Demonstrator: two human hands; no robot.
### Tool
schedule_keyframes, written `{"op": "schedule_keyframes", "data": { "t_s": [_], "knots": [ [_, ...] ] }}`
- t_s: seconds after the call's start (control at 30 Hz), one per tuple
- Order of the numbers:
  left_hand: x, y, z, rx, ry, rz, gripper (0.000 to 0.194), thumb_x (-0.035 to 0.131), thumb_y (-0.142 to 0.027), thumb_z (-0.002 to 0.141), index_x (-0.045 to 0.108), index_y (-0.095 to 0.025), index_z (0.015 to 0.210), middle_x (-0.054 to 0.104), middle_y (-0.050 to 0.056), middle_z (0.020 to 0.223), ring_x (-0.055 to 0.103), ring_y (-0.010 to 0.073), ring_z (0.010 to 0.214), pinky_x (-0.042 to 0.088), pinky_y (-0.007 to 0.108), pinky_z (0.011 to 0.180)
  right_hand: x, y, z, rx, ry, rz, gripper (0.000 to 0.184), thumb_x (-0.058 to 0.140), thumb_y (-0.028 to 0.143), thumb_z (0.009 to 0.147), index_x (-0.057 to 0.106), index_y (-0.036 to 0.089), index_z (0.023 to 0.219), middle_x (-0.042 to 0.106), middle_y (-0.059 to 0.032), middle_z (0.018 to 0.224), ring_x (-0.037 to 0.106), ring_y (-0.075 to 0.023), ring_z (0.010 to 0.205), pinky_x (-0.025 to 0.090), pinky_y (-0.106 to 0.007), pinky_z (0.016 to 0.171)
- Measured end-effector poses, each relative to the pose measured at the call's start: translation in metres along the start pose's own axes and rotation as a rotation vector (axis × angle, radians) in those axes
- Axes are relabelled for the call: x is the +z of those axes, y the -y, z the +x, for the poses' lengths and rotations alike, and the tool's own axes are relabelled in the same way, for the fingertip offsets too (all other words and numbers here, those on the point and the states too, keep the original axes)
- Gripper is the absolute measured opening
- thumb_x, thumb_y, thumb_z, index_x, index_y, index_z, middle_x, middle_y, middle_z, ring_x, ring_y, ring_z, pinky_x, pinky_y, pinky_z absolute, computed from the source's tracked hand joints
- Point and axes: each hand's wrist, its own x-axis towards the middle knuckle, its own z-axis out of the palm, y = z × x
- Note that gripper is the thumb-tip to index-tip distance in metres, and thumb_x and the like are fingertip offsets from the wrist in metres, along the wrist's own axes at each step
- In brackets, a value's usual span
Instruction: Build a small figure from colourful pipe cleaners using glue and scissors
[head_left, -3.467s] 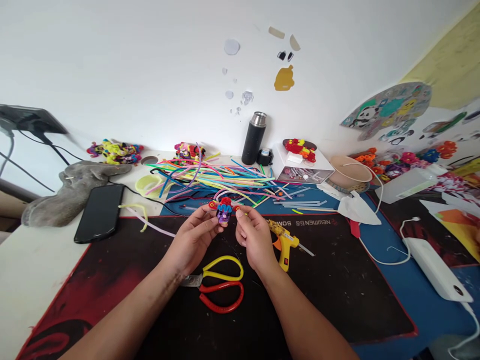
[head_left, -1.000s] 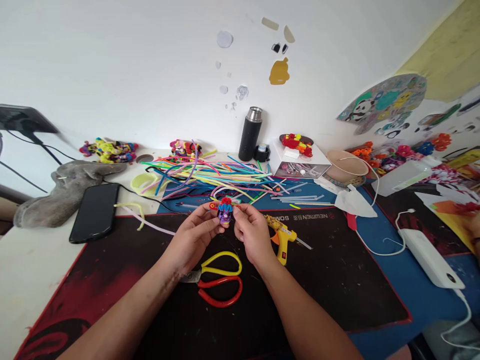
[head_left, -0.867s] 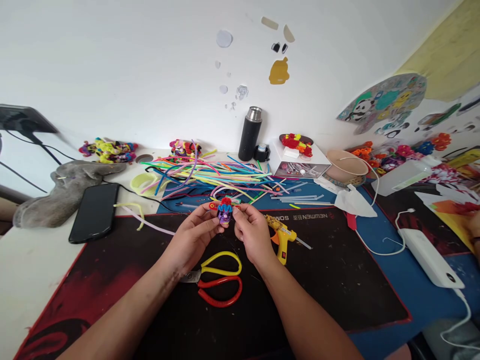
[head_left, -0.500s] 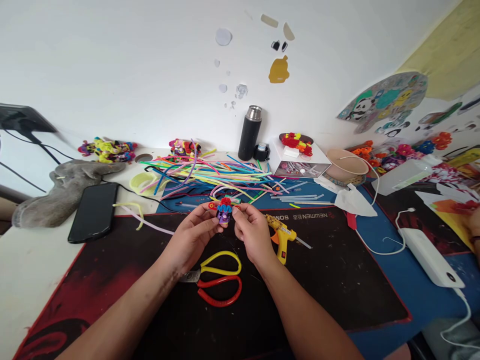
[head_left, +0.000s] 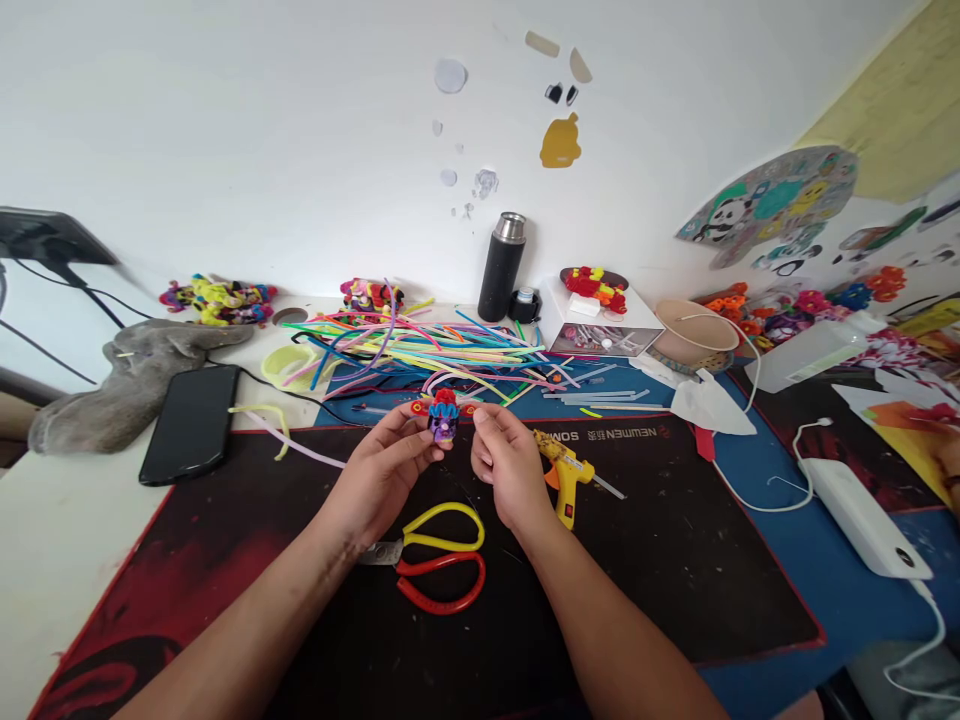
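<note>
My left hand (head_left: 382, 470) pinches a small pipe-cleaner figure (head_left: 442, 417), purple with a blue and red top, and holds it up above the black desk mat (head_left: 675, 540). My right hand (head_left: 506, 465) hovers just to the right of the figure, fingers curled with thumb and forefinger pinched; whether anything is between them I cannot make out. Yellow-and-red scissors (head_left: 439, 560) lie on the mat under my wrists. A yellow glue gun (head_left: 561, 472) lies right of my right hand.
A heap of coloured pipe cleaners (head_left: 420, 350) spreads behind my hands. A black phone (head_left: 189, 420) and grey cloth (head_left: 127, 385) lie left. A black flask (head_left: 504, 265), white box (head_left: 600, 325), bowl (head_left: 694, 340) and white power bank (head_left: 866, 515) stand right.
My right hand has drawn a little away from the figure to the right. The left hand has lifted the figure slightly. Everything else stays where it was.
</note>
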Motion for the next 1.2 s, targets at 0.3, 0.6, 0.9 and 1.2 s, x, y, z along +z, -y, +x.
{"op": "schedule_keyframes", "data": {
  "t_s": [0.3,0.6,0.9,1.2],
  "knots": [
    [0.0012,-0.0010,-0.0007,-0.008,-0.009,-0.014,0.034,0.097,-0.012,0.069,0.081,-0.017,0.099,0.078,0.003,0.090,0.077,0.0188,0.082,0.061,0.025,0.073,-0.0011,-0.0016,0.0015,0.004,-0.017,0.017,0.042,0.087,0.057,0.083,0.070,0.020,0.095,0.036,0.0122,0.054,0.024,-0.0063,0.045,0.017,-0.020,0.041],
    [0.0006,-0.0005,-0.0003,-0.007,0.001,-0.013,0.033,0.095,-0.011,0.071,0.080,-0.018,0.099,0.077,0.003,0.091,0.076,0.0191,0.082,0.060,0.026,0.074,-0.0006,-0.0016,0.0017,0.006,-0.022,0.019,0.045,0.089,0.059,0.080,0.068,0.021,0.091,0.035,0.0127,0.053,0.025,-0.0058,0.044,0.019,-0.021,0.041],
    [0.0012,-0.0012,-0.0005,-0.005,0.010,-0.006,0.033,0.096,-0.012,0.070,0.081,-0.018,0.098,0.077,0.003,0.089,0.076,0.0190,0.082,0.060,0.025,0.074,-0.0005,-0.0011,0.0011,0.007,-0.020,0.010,0.045,0.088,0.059,0.080,0.068,0.020,0.092,0.036,0.0124,0.053,0.025,-0.0059,0.044,0.018,-0.021,0.041],
    [0.0000,-0.0005,-0.0003,-0.003,0.010,-0.014,0.034,0.094,-0.010,0.073,0.080,-0.016,0.103,0.079,0.006,0.093,0.076,0.0195,0.083,0.060,0.027,0.075,-0.0004,-0.0007,0.0006,0.012,-0.012,0.016,0.045,0.087,0.059,0.082,0.069,0.021,0.096,0.036,0.0122,0.054,0.025,-0.0064,0.045,0.019,-0.020,0.041]
  ]
}}
